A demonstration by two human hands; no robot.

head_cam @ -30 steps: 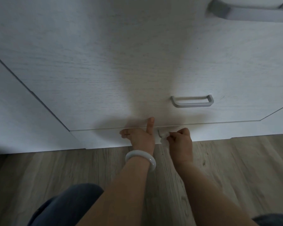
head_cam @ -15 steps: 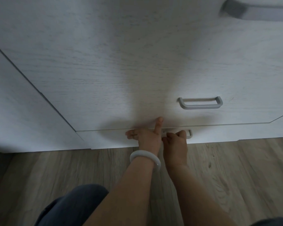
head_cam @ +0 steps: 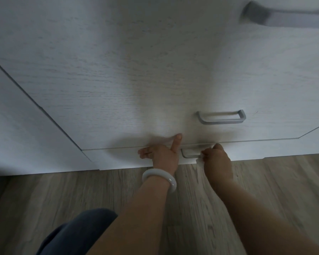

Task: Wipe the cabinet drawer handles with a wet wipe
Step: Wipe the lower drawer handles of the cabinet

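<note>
A white cabinet has three grey drawer handles in view: a top handle, a middle handle and a bottom handle just above the floor. My right hand grips a white wet wipe wrapped on the right part of the bottom handle, which it partly hides. My left hand, with a white bangle at the wrist, presses flat against the bottom drawer front left of the handle, one finger pointing up onto the drawer above.
The wooden floor runs right up to the cabinet base. My knee in dark trousers is at the lower left. A cabinet side panel stands at the left.
My right hand has slid the wipe rightward along the bottom handle, uncovering the handle's left part. My left hand stays pressed on the drawer front.
</note>
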